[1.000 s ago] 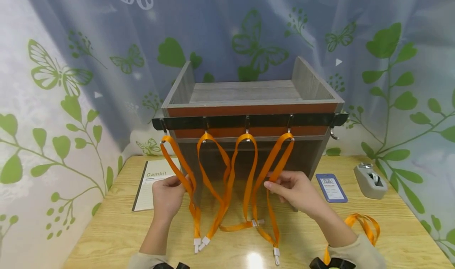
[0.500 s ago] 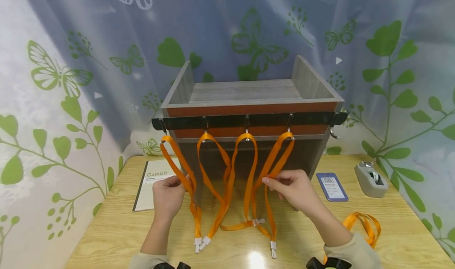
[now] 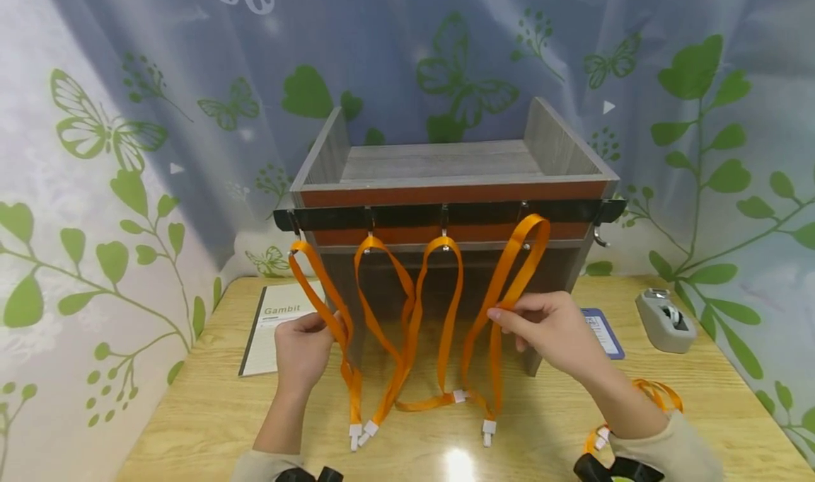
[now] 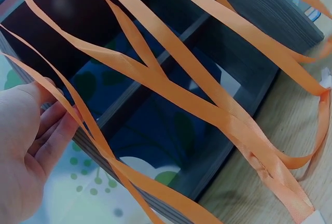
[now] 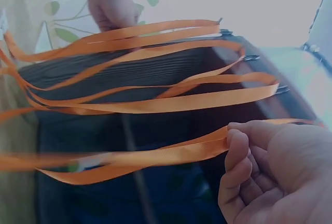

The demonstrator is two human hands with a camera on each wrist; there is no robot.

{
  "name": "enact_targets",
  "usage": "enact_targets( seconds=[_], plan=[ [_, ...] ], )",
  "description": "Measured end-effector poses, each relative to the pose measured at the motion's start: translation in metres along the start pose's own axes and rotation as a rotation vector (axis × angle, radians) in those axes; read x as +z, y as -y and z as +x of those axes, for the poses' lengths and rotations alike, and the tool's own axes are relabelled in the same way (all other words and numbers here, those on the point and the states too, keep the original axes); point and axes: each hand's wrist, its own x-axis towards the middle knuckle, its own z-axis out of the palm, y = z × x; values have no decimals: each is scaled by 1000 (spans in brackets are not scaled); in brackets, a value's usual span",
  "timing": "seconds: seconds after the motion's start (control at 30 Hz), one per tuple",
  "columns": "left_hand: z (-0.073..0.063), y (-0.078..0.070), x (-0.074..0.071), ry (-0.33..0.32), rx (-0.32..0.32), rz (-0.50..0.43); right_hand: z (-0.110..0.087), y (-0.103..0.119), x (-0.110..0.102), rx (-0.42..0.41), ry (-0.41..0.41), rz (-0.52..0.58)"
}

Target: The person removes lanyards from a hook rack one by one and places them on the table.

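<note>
Orange lanyards with white clips hang from a black hook rail (image 3: 407, 217). My left hand (image 3: 304, 351) pinches the strap of the leftmost lanyard (image 3: 312, 284), whose loop is over its hook. Between thumb and fingertips, my right hand (image 3: 547, 333) holds both straps of the rightmost lanyard (image 3: 507, 259) below its loop. That loop's top stands above its hook's tip and overlaps the rail. In the right wrist view, the same strap (image 5: 171, 154) runs away from the pinching fingers (image 5: 238, 146). Two more lanyards, a second (image 3: 371, 305) and a third (image 3: 449, 326), hang between the hands.
Behind the lanyards stands a grey wooden shelf unit (image 3: 439, 162). A further hook (image 3: 600, 238) sits at the rail's right end. On the table lie a notebook (image 3: 261, 340) at left, and a blue card holder (image 3: 605, 335), a tape dispenser (image 3: 665, 320) and another orange lanyard (image 3: 662, 395) at right.
My right hand has moved up and right, raising the rightmost lanyard's loop from its hook to above the hook tip. The left hand has stayed in place.
</note>
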Motion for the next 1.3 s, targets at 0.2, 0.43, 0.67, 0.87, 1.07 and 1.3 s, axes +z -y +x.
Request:
enact_targets(
  seconds=[0.2, 0.43, 0.67, 0.87, 1.07, 1.3],
  plan=[
    [1, 0, 0, -2, -17, 4, -9, 22, -16, -104, -29, -71],
    [1, 0, 0, 5, -17, -6, -19, 47, -34, -235, -123, -210],
    [1, -1, 0, 10, -26, -15, -26, 64, -54, -373, -175, -280],
    [1, -2, -1, 9, -34, -25, -34, 72, -65, -381, -152, -260],
    [2, -2, -2, -5, -40, -24, -44, 72, -70, -534, -173, -250],
    [2, -2, 0, 8, -70, -25, -59, 79, -69, -748, -206, -135]
  ],
)
